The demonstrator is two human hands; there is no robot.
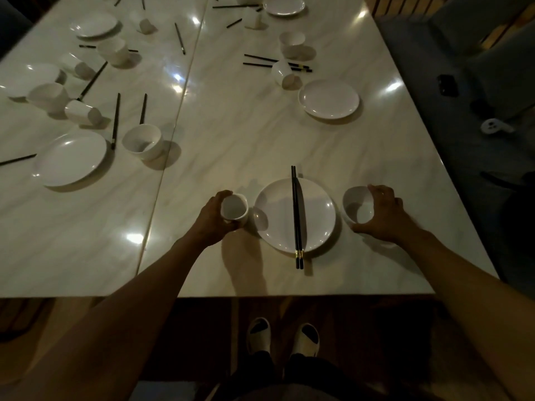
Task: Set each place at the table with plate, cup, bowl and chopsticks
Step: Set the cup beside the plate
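While chopsticks [296, 215] lie across the plate [275, 215] at lower centre, the left hand [212, 219] grips the cup [235, 210] and the right hand [382, 212] grips the bowl [357, 208], apparently to flank the plate evenly.

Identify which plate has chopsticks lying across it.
The plate nearest the person, between the left hand and right hand. A pair of black chopsticks lies across it; the other plates are bare.
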